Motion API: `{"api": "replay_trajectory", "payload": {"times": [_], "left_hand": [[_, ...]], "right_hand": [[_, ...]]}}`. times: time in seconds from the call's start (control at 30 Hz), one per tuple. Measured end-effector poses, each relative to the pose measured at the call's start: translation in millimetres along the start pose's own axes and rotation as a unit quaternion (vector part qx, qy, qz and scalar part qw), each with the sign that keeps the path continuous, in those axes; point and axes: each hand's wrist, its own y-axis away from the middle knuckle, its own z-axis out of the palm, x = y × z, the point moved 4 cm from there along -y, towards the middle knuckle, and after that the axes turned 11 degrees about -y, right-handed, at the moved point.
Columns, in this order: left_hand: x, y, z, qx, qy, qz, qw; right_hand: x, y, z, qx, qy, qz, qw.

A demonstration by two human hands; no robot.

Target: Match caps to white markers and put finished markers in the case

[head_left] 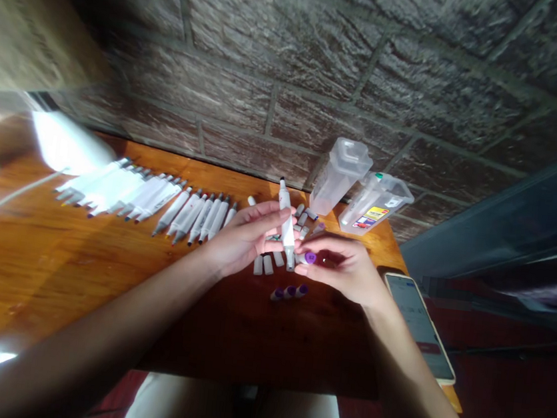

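Note:
My left hand is closed around a white marker, which stands tilted with a dark tip at its upper end. My right hand pinches a marker cap with a purple end, close beside the marker's lower end. Below the hands, three purple-ended caps lie side by side on the table. Several pale caps lie under and behind my fingers, partly hidden. Left of my left hand, a long row of white markers lies on the wood.
Two clear plastic containers stand at the back against the stone wall; the right one holds a green-ended marker. A phone lies at the wooden table's right edge. A lamp with a white cord stands at left.

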Motion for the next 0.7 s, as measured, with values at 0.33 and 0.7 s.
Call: {"api": "replay_trajectory", "payload": {"times": [0.33, 0.7], "left_hand": [[5.0, 4.4, 7.9, -0.048, 0.001, 0.033, 0.998], [6.9, 4.9, 6.3, -0.063, -0.008, 0.041, 0.997]], "right_hand": [[-2.5, 0.6, 7.4, -0.035, 0.048, -0.089, 0.994], [-4.0, 0.9, 9.5, -0.032, 0.047, -0.106, 0.993]]}}
